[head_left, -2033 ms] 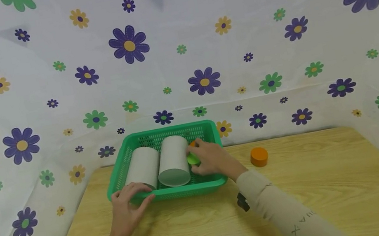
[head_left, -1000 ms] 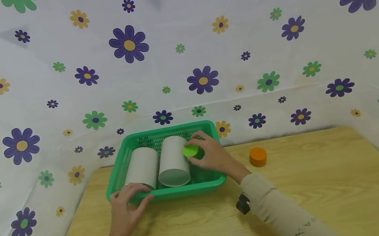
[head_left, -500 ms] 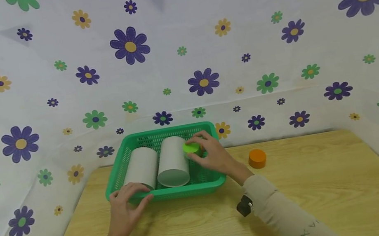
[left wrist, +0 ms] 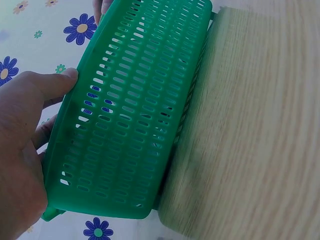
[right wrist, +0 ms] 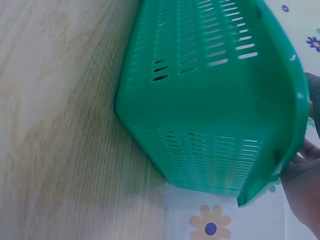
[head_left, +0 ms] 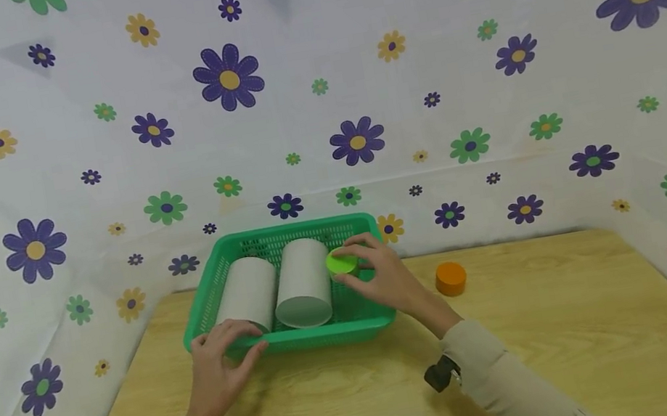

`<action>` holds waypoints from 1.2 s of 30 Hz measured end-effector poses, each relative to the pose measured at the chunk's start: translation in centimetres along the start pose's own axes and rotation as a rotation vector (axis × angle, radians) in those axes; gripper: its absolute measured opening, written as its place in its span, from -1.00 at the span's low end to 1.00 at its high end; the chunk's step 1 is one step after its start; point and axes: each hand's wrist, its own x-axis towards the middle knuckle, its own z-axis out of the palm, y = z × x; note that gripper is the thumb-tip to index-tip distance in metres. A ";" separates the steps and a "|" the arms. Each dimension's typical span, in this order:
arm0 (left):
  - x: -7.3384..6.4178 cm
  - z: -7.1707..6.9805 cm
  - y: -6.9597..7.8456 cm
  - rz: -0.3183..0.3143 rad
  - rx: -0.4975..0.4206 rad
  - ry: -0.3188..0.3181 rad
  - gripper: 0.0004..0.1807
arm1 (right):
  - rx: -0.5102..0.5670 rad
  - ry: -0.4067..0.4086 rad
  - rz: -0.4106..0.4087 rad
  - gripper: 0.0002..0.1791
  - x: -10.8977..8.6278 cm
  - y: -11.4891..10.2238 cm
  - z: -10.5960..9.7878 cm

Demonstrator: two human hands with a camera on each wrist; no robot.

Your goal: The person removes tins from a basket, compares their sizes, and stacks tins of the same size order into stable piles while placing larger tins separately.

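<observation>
In the head view, my left hand (head_left: pixel 217 367) holds the front-left rim of a green plastic basket (head_left: pixel 329 337), thumb outside and fingers over the edge. The left wrist view shows the thumb (left wrist: pixel 65 80) against the rim. My right hand (head_left: pixel 388 276) pinches a bright green round block (head_left: pixel 340 262) between thumb and fingers, over the right side of the basket. Two white cylinders lie on their sides in the basket, one at left (head_left: pixel 248 292) and one in the middle (head_left: pixel 303 283). In the right wrist view the basket wall (right wrist: pixel 210 105) hides most of the right hand.
An orange round block (head_left: pixel 450 278) stands on the wooden table (head_left: pixel 558 325), right of the basket. Behind the table hangs a white cloth (head_left: pixel 293 126) with printed flowers. A small black device (head_left: pixel 440 372) sits at the right wrist.
My right hand has raised the green block from lower in the basket and shifted slightly right. An orange patch beside it earlier is now out of sight. My left hand stays on the rim.
</observation>
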 end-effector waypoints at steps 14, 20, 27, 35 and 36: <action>0.0 -0.1 0.0 -0.005 0.004 0.000 -0.72 | 0.006 0.123 -0.001 -0.59 -1.9 -1.1 -2.0; -0.1 0.0 0.0 -0.009 0.000 0.000 -0.72 | 0.043 0.175 0.011 -0.56 -3.0 -1.7 -3.1; 0.1 0.2 0.0 -0.003 0.005 0.002 -0.73 | 0.102 0.208 0.024 -0.55 -4.3 -1.8 -4.2; 0.2 0.2 0.0 0.001 0.004 0.002 -0.73 | 0.100 0.247 0.070 -0.56 -5.5 -3.8 -5.5; 0.1 0.1 0.0 0.000 0.005 0.001 -0.73 | 0.093 0.254 0.072 -0.56 -5.6 -4.1 -5.6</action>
